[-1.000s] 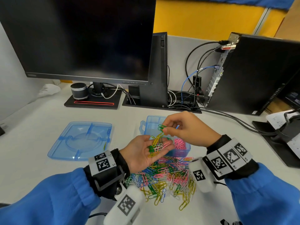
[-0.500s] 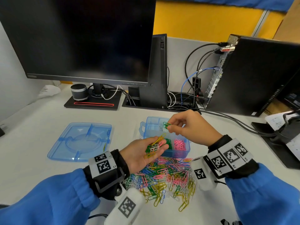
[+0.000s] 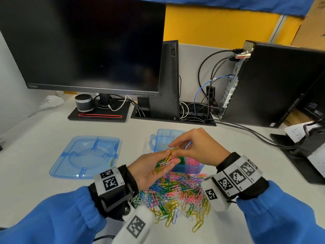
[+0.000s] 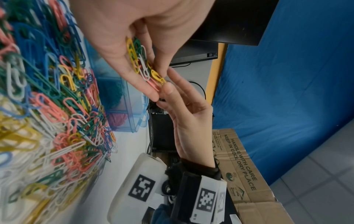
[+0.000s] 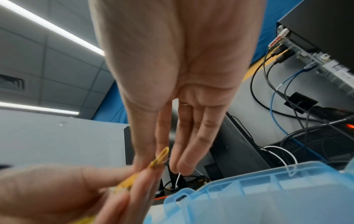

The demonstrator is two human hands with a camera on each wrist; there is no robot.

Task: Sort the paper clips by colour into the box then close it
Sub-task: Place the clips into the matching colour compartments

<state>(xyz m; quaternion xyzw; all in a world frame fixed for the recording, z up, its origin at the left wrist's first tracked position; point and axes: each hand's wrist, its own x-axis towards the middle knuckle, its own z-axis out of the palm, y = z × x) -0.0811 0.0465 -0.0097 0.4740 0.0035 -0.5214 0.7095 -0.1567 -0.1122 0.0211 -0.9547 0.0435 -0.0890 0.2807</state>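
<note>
My left hand [image 3: 167,158] is palm up above the near edge of the open blue compartment box [image 3: 161,138]. It holds a small bunch of mixed paper clips [image 3: 162,165], with the thumb against them in the left wrist view [image 4: 141,60]. My right hand [image 3: 173,149] pinches a yellow clip [image 3: 174,150] between thumb and forefinger, right at the left hand's fingertips. The same yellow clip [image 5: 161,156] shows in the right wrist view. In the box, pink clips [image 3: 193,162] fill one front compartment and green ones [image 3: 182,159] the compartment beside it.
A large loose pile of mixed clips [image 3: 175,196] lies on the desk in front of the box. The detached blue lid [image 3: 84,157] sits to the left. A monitor [image 3: 84,43], a computer case [image 3: 274,85] and cables [image 3: 255,132] stand behind.
The right hand held a green clip over the box, let it go there, then came back to the left palm and took hold of a yellow clip. The left hand stayed nearly still.
</note>
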